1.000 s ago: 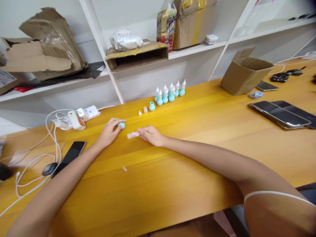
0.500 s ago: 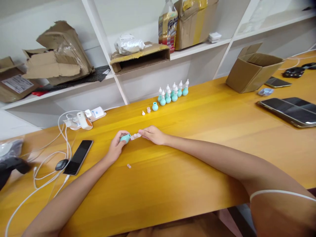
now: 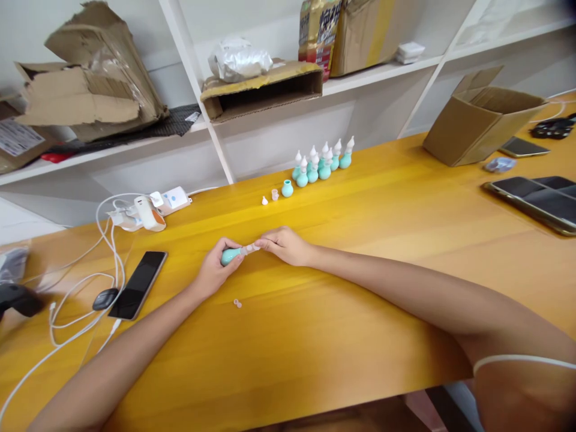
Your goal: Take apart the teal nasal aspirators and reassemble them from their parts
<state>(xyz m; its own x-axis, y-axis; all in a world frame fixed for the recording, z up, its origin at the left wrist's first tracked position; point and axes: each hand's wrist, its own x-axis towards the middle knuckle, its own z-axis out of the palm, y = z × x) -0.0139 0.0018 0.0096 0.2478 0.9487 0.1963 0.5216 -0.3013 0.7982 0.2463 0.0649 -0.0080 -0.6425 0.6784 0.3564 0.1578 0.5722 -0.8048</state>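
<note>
My left hand (image 3: 216, 270) is closed around a teal squeeze bulb (image 3: 229, 257), lying on its side with its mouth to the right. My right hand (image 3: 286, 245) pinches a translucent whitish nozzle piece (image 3: 250, 248) by its far end. The nozzle's other end meets the bulb's mouth; how deep it sits I cannot tell. Two tiny clear round pieces (image 3: 237, 303) lie on the table nearer me. Beyond my hands stand an open teal bulb (image 3: 287, 188), a pinkish collar (image 3: 275, 195) and a small white tip (image 3: 264, 201). Several teal bulbs with white nozzles (image 3: 324, 168) stand upright beside them.
On the left lie a phone (image 3: 139, 285), a black earbud case (image 3: 105, 299), white cables and chargers (image 3: 150, 214). An open cardboard box (image 3: 483, 125) and a dark tablet-like device (image 3: 535, 201) are on the right. Shelves with boxes run along the back.
The nozzle's end has come up against the bulb's mouth, where a small gap showed before. My left fingers now reach further along the bulb's neck. The camera view has shifted slightly.
</note>
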